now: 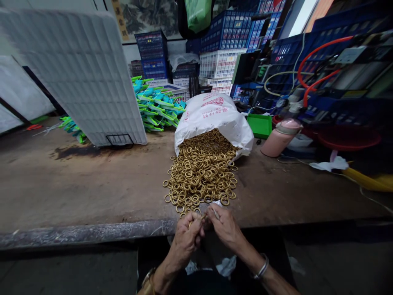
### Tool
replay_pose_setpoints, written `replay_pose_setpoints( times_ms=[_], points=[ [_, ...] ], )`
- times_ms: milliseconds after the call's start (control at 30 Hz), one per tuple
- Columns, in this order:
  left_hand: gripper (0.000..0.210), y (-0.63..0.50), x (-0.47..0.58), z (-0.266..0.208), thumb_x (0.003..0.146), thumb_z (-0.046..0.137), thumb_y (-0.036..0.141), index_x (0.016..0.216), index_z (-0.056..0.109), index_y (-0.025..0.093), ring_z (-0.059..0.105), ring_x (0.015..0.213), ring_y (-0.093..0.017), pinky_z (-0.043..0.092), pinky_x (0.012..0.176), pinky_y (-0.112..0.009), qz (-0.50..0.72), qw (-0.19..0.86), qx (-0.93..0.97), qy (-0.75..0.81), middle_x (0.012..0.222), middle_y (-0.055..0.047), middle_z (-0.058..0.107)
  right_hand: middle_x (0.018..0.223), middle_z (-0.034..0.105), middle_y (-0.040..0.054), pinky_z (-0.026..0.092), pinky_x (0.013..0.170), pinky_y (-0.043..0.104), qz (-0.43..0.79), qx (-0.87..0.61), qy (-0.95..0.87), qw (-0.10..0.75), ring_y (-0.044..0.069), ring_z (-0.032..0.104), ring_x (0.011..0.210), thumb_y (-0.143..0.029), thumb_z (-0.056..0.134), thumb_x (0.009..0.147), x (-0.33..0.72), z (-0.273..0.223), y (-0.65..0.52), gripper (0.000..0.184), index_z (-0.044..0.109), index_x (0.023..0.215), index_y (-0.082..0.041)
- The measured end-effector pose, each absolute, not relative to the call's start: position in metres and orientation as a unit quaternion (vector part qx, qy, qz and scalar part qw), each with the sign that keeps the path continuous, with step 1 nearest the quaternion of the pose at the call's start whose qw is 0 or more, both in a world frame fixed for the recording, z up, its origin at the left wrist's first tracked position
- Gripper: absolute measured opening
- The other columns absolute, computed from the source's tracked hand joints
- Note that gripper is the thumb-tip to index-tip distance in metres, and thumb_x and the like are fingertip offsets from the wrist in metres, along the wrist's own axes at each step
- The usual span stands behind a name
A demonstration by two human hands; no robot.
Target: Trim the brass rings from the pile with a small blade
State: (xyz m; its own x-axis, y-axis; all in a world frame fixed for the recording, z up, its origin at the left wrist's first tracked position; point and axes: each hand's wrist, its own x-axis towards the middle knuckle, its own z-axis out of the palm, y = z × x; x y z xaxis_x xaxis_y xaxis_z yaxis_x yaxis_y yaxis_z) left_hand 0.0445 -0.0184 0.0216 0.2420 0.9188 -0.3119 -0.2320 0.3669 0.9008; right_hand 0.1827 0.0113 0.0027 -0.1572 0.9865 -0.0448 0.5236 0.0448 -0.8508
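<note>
Near the table's front edge my left hand [188,232] is closed, with a gold-coloured ring [190,224] pinched between thumb and fingers. Close beside it, my right hand [226,228] is also closed. A thin, pale metallic piece [216,214] shows at its fingers; its kind is too small to tell. The fingertips of both hands meet or nearly meet, and what lies between them is partly hidden. Just beyond the hands, a heap of gold-coloured rings [199,178] spills from the mouth of a white sack [211,110] with red print, lying on its side.
The brown tabletop [92,192] carries a tall white ribbed panel [80,78] and a pile of green and blue plastic pieces [158,106] at left. A pink bottle [281,139] and green tray [259,125] stand right of the sack. Stacked crates [219,63] fill the back.
</note>
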Motion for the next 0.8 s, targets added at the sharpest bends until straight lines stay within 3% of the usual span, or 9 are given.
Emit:
replay_pose_setpoints(
  times_ms=[100, 233, 433, 633, 800],
  points=[
    [0.037, -0.017, 0.046, 0.022, 0.071, 0.054, 0.052, 0.067, 0.044, 0.017, 0.025, 0.035, -0.002, 0.016, 0.036, -0.017, 0.420, 0.685, 0.367, 0.468, 0.048, 0.008, 0.039, 0.057, 0.047, -0.0032, 0.031, 0.054, 0.021, 0.316, -0.564, -0.727, 0.231, 0.011, 0.045, 0.055, -0.019, 0.037, 0.076, 0.184, 0.007, 0.005, 0.012, 0.046, 0.068, -0.020],
    [0.039, -0.014, 0.048, 0.020, 0.067, 0.057, 0.053, 0.066, 0.044, 0.017, 0.029, 0.037, -0.003, 0.019, 0.037, -0.017, 0.440, 0.656, 0.385, 0.477, 0.049, 0.006, 0.043, 0.063, 0.054, -0.0014, 0.030, 0.057, 0.021, 0.283, -0.555, -0.764, 0.166, 0.012, 0.051, 0.061, -0.006, 0.035, 0.065, 0.180, 0.012, -0.001, 0.020, 0.047, 0.073, -0.020],
    [0.035, -0.030, 0.044, 0.027, 0.074, 0.053, 0.049, 0.066, 0.047, 0.016, 0.031, 0.038, -0.004, 0.022, 0.038, -0.017, 0.427, 0.649, 0.431, 0.458, 0.047, 0.006, 0.043, 0.067, 0.060, 0.0025, 0.025, 0.053, 0.023, 0.193, -0.608, -0.765, 0.082, 0.015, 0.054, 0.061, -0.006, 0.037, 0.066, 0.193, 0.001, 0.010, 0.025, 0.050, 0.084, -0.018],
    [0.032, -0.054, 0.039, 0.020, 0.074, 0.055, 0.047, 0.072, 0.048, 0.016, 0.036, 0.034, -0.003, 0.023, 0.030, -0.015, 0.332, 0.813, 0.321, 0.354, 0.061, -0.001, 0.057, 0.068, 0.060, 0.0015, 0.026, 0.054, 0.023, 0.170, -0.614, -0.761, 0.120, 0.014, 0.054, 0.061, -0.007, 0.038, 0.070, 0.190, -0.004, 0.014, 0.021, 0.051, 0.081, -0.020],
    [0.026, -0.053, 0.028, 0.005, 0.075, 0.055, 0.037, 0.068, 0.046, 0.014, 0.048, 0.043, -0.007, 0.029, 0.031, -0.013, 0.378, 0.829, 0.214, 0.351, 0.069, -0.008, 0.060, 0.082, 0.062, 0.0034, 0.030, 0.061, 0.023, 0.178, -0.617, -0.751, 0.154, 0.016, 0.056, 0.075, -0.016, 0.043, 0.077, 0.167, -0.002, 0.009, 0.015, 0.049, 0.091, -0.020]
  ],
)
